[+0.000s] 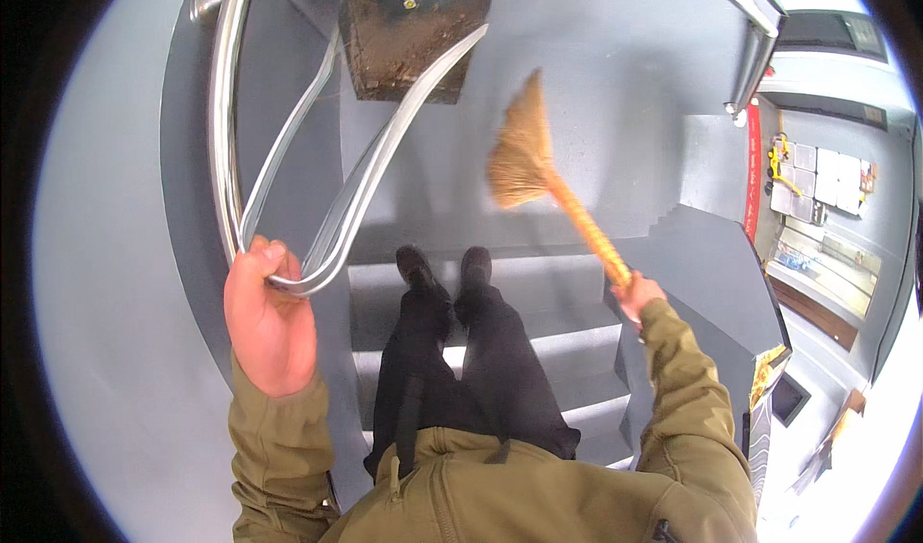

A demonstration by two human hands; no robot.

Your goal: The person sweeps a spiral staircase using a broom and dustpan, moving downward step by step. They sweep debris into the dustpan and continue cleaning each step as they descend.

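Note:
My left hand (270,319) is closed on the end of a pale, bent metal handle (382,168), beside the stair handrail. The handle's two long arms run up to a dark dustpan (411,45) with dirt, debris and small light scraps in it. My right hand (638,298) grips the orange-wrapped handle of a straw hand broom (523,153). The broom's bristles are raised to the right of the dustpan and fan out towards the top of the view, slightly blurred.
My feet in dark shoes (474,265) are at the top edge of grey stairs (577,341). A shiny metal handrail (225,110) runs along the left wall. A low grey wall (721,283) borders the stairs on the right. Shelves and bins stand far right.

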